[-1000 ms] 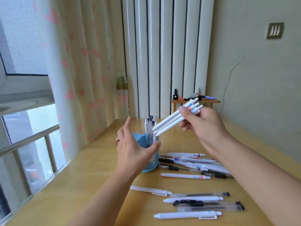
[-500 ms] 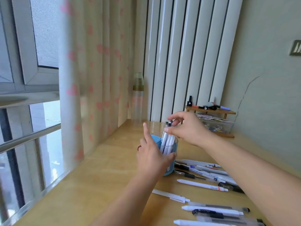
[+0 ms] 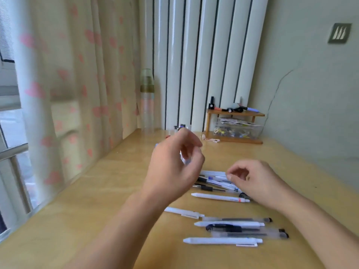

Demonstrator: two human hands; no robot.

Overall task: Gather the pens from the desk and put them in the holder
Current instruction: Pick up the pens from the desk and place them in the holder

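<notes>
Lying nearest on the desk (image 3: 97, 191), a white pen (image 3: 221, 240) runs left to right, its tapered tip to the left and its clip end to the right. Just beyond it sits a stack of three more, a clear pen (image 3: 250, 234), a black-clipped pen (image 3: 229, 227) and a second white one (image 3: 229, 223), all on that same left-right axis. A short white pen (image 3: 182, 212) angles slightly, tip to the left. Further on, one long white pen (image 3: 219, 197) points left, with a red band near its right end. The right hand (image 3: 258, 183) hovers low over a loose pile of pens (image 3: 215, 181) that fan leftward, fingers curled, thumb and forefinger nearly meeting; whether they pinch a pen, I cannot tell. The left hand (image 3: 172, 169) is raised in front of the holder (image 3: 182, 129), blurred, fingers loosely curled, nothing clearly gripped. Only pen tops stand up behind its knuckles, so the holder itself is mostly hidden. Far back, a small shelf (image 3: 235, 113) stands by the wall.
</notes>
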